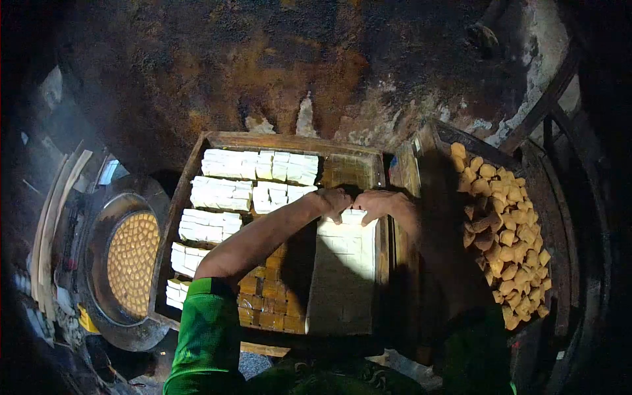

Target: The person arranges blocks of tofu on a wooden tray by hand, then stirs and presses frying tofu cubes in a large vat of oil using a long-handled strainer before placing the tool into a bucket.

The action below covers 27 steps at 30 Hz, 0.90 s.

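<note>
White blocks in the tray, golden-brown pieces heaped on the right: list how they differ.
Colour: the white blocks are pale and even; the golden-brown pieces are tan to orange-brown.
Arrangement: the white blocks sit packed side by side in orderly rows; the golden-brown pieces lie in a loose heap at all angles.
Shape: the white blocks look straight-edged; the golden-brown pieces look plumper and less regular.
Shared: both are many small pieces gathered together.

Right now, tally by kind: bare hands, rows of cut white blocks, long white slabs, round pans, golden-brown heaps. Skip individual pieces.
Bare hands, left and right: 2
Rows of cut white blocks, some partly behind the arm: 5
Long, flat white slab: 1
Dark round pan: 1
Loose heap of golden-brown pieces: 1
Total: 10
</note>
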Each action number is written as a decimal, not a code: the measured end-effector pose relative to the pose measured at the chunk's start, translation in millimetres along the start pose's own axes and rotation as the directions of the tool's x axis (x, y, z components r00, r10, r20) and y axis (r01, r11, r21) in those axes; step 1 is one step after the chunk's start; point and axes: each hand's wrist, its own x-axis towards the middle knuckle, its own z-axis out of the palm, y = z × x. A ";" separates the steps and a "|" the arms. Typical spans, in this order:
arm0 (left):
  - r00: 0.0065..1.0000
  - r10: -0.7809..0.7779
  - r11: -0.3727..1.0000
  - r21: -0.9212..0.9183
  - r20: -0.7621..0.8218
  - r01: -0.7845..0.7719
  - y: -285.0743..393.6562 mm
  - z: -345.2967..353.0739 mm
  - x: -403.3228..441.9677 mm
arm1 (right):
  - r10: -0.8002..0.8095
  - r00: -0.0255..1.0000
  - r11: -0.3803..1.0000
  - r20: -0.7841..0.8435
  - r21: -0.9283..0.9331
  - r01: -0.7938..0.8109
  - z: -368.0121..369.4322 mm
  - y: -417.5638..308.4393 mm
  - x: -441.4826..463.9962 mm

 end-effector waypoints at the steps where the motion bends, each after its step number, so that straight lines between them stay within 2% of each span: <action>1: 1.000 0.004 0.998 0.066 -0.030 -0.002 1.6 0.3 -1.7 | -0.040 0.999 0.999 -0.026 -0.002 0.040 11.6 14.7 10.4; 3: 0.998 0.011 0.991 0.132 -0.056 -0.004 -0.3 4.8 1.0 | -0.079 0.996 0.997 -0.052 -0.002 0.079 18.0 25.7 14.4; 5: 0.998 -0.013 0.999 -0.047 -0.068 0.009 -10.1 7.2 4.9 | -0.043 0.997 0.987 0.058 0.155 0.034 8.9 24.5 13.5; 6: 0.998 -0.014 0.999 -0.046 -0.066 0.011 -16.1 8.9 6.3 | -0.045 0.997 0.987 0.056 0.156 0.036 3.5 24.6 13.2; 8: 0.995 -0.007 0.989 -0.146 -0.100 -0.007 -12.2 -3.3 -10.3 | 0.092 0.975 0.991 0.202 0.074 -0.109 -23.4 -3.7 -3.7; 9: 0.999 0.033 0.987 -0.158 -0.009 -0.034 -2.9 -18.6 -22.0 | 0.087 0.949 0.996 0.304 -0.006 -0.089 -33.0 -16.0 -6.1; 12: 0.993 0.094 0.973 -0.217 0.074 -0.076 -1.4 3.5 -9.8 | 0.081 0.933 0.996 0.350 0.001 -0.087 -17.2 -21.9 -6.4; 13: 0.990 0.136 0.960 -0.251 0.047 -0.120 -0.4 10.1 -9.6 | 0.104 0.957 0.995 0.270 -0.018 -0.103 -7.7 -22.1 -6.6; 14: 0.990 0.134 0.962 -0.247 0.046 -0.119 -0.2 10.8 -11.1 | 0.104 0.958 0.995 0.266 -0.019 -0.103 -4.2 -15.8 -1.8; 16: 0.999 0.030 0.970 -0.239 -0.028 -0.036 1.8 14.6 -12.1 | 0.000 0.974 0.998 0.227 -0.061 0.015 6.2 -5.7 4.3; 17: 1.000 0.026 0.969 -0.247 -0.008 -0.027 11.1 -1.9 -32.3 | 0.001 0.973 0.998 0.229 -0.056 0.012 7.4 -8.9 2.5; 18: 1.000 0.029 0.968 -0.247 -0.008 -0.030 8.4 -0.9 -34.1 | 0.098 0.961 0.992 0.260 -0.102 -0.074 6.5 -11.9 2.2; 20: 0.958 0.218 0.975 -0.009 -0.185 -0.223 0.3 3.0 -34.0 | 0.197 0.939 0.975 0.281 -0.157 -0.158 -1.0 -24.6 -2.5; 21: 0.978 0.184 0.983 0.028 -0.103 -0.182 0.2 4.7 -31.3 | 0.258 0.921 0.964 0.292 -0.137 -0.227 -3.1 -32.2 -6.4; 22: 0.978 0.181 0.983 0.028 -0.103 -0.179 -7.2 19.5 -19.1 | 0.316 0.898 0.949 0.305 -0.117 -0.294 -5.1 -40.9 -11.1; 25: 0.976 0.172 0.985 -0.007 -0.134 -0.174 -7.9 35.5 -7.4 | 0.352 0.894 0.936 0.277 -0.099 -0.338 -2.3 -46.7 -20.2; 27: 0.998 0.040 0.988 -0.152 0.041 -0.034 16.2 8.9 -36.6 | 0.321 0.909 0.947 0.267 -0.065 -0.315 6.4 -38.2 -18.8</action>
